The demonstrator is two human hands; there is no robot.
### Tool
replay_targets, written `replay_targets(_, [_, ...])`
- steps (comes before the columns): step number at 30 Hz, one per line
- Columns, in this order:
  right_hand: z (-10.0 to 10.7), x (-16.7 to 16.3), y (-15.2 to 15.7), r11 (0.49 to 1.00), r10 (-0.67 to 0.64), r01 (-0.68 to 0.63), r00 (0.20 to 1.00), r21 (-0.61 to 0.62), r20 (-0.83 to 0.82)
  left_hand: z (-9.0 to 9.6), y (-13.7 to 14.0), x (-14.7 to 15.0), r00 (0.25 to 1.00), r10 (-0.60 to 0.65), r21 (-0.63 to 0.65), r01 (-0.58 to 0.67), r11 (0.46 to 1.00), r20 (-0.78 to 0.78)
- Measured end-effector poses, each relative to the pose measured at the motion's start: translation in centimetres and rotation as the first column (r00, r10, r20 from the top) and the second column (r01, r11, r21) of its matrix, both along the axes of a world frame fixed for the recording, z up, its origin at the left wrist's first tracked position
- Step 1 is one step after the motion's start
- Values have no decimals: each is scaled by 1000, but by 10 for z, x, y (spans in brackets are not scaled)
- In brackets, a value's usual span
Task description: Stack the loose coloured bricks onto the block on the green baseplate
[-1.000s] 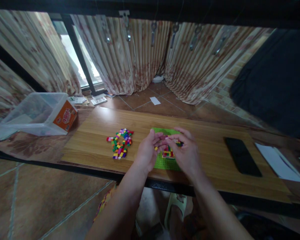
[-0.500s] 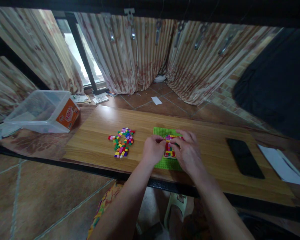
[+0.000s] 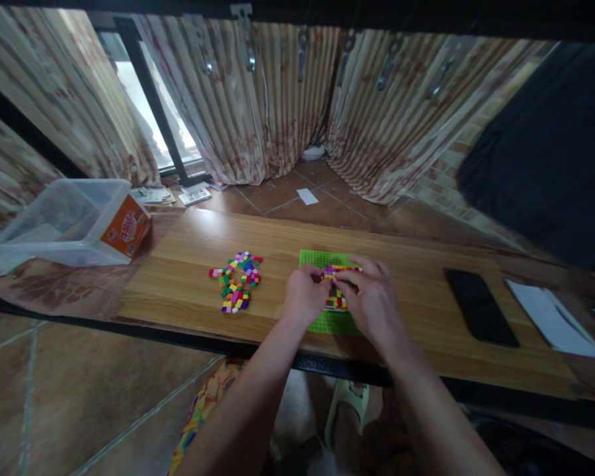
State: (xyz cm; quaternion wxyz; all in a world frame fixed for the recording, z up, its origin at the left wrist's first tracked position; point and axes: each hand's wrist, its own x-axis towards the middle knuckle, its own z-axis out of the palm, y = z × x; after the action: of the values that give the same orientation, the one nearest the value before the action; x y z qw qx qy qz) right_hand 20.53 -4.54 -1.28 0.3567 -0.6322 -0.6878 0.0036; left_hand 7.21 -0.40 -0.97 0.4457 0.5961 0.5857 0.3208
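Observation:
A green studded baseplate (image 3: 330,324) lies on the wooden board, and a block of multicoloured toy bricks (image 3: 335,303) stands on it. My left hand (image 3: 303,295) is at the block's left side, thumb and forefinger bent close together at its upper part. From the right comes my right hand (image 3: 374,297), its thumb and forefinger pinched over the top of the block. Both sets of fingertips nearly meet there; anything small between them is hidden. A loose pile of small coloured bricks (image 3: 237,297) lies to the left of my hands.
A clear plastic bin (image 3: 74,251) with an orange label stands at the far left. On the right lie a black phone (image 3: 480,306) and white paper (image 3: 550,317). The wooden board (image 3: 178,291) has a dark front edge. Striped curtains (image 3: 268,112) hang beyond it.
The whole view has shifted slightly. My hands stay at the brick block, with the right fingertips moved a little up and left towards the left thumb.

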Motion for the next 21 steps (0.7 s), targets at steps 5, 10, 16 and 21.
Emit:
replay_targets(5, [3,5,0,998,-66,65,995,-19,-80,-1,0,1,1000,9,11,-9,1000,22])
replay_targets(10, [-4,1,4,990,-138,135,981,-34,-133,0,0,1,1000,8,-7,-8,1000,14])
replay_targets(16, [-11,-2,6,989,-148,144,972,-38,-184,0,-1,0,997,31,-9,-30,999,74])
replay_targets(21, [0,7,-2,999,-21,11,976,-45,-216,-3,1,-3,997,19,-6,-18,1000,75])
